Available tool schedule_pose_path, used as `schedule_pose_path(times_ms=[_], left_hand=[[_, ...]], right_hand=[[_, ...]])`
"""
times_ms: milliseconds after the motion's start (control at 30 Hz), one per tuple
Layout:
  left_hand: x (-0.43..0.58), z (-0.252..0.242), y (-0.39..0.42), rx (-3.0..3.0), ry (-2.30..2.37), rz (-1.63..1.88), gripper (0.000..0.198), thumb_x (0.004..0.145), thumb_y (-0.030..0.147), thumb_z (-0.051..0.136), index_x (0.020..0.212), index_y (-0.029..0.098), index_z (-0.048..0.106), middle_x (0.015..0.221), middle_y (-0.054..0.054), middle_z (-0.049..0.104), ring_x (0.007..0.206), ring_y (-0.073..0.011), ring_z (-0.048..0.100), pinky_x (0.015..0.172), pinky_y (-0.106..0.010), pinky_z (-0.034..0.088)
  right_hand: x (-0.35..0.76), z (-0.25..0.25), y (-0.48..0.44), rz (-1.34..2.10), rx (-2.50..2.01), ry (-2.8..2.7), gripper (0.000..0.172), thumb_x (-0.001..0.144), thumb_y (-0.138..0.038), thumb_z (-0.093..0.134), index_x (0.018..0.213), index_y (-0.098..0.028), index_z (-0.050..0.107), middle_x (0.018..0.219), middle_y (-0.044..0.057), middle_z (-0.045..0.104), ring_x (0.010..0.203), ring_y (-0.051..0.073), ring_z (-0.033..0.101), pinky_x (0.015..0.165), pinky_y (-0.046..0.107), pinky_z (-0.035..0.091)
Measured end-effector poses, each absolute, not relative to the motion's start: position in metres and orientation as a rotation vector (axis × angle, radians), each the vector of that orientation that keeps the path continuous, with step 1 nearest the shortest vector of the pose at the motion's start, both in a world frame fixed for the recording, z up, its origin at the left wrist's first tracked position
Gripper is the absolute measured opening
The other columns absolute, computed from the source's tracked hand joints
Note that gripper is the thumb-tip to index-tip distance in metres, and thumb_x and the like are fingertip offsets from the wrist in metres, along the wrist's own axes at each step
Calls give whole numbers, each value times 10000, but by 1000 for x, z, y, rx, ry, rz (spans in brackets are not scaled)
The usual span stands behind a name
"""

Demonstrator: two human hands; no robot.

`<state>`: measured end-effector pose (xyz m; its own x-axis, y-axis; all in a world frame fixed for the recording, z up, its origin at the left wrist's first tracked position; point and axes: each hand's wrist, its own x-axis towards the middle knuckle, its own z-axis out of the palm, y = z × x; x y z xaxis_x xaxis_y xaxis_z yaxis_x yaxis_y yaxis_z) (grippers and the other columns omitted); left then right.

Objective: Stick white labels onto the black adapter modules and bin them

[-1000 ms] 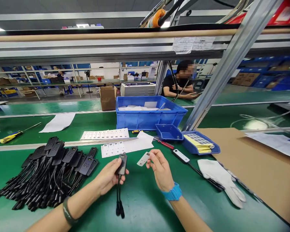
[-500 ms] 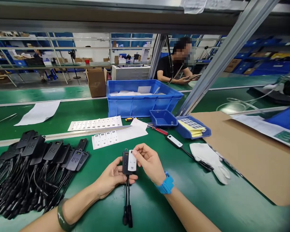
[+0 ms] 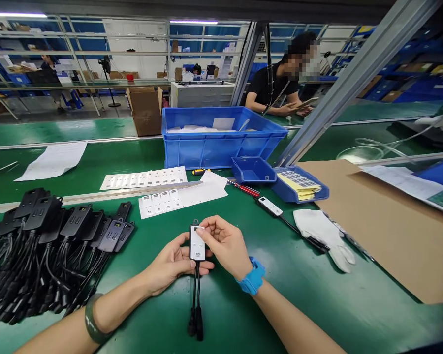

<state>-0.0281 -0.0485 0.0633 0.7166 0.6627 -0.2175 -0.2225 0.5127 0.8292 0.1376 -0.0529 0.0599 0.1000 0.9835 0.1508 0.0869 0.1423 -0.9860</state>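
My left hand [image 3: 173, 263] grips a small black controller module [image 3: 197, 242] from below, its two black cables [image 3: 195, 314] dangling onto the green table. A white label now covers the module's face. My right hand [image 3: 223, 244] pinches the label's top edge with thumb and fingertips, pressed against the module. A blue band sits on my right wrist.
A heap of identical black modules with cables [image 3: 47, 246] lies at left. White label sheets [image 3: 177, 199] lie ahead, a blue crate [image 3: 221, 140] and two small blue trays [image 3: 280, 179] behind them. A white glove [image 3: 325, 236], a cardboard sheet [image 3: 387, 221], and another seated person [image 3: 280, 78] are to the right.
My right hand carried the white label from beside the module onto its face and now presses it flat. The camera tilted downward.
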Motion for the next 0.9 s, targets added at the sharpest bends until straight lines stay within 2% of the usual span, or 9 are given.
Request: schedule_pose_path(times_ms=[200, 600, 900], left_hand=[[-27, 59, -48, 913, 566, 573, 553, 847, 219, 652, 1321, 169, 373, 1056, -154, 657, 1025, -303, 634, 942, -478, 467], [-26, 61, -50, 977, 587, 578, 612, 828, 333, 697, 1307, 159, 358, 1004, -139, 656, 976, -274, 653, 872, -385, 495], [-25, 64, -52, 1058, 589, 586, 561, 849, 365, 666, 1272, 146, 370, 998, -150, 649, 909, -242, 666, 843, -367, 505]], right_hand=[[136, 60, -54, 978, -1223, -1228, 189, 807, -365, 644, 801, -182, 599, 640, -9, 532, 534, 111, 505, 431, 212, 441], [136, 57, -54, 958, -1250, -1191, 191, 795, -365, 653, 782, -181, 603, 617, -8, 549, 519, 114, 515, 443, 224, 454], [134, 56, -56, 899, -1272, -1195, 184, 800, -360, 652, 809, -182, 607, 626, -12, 538, 521, 113, 504, 454, 231, 444]])
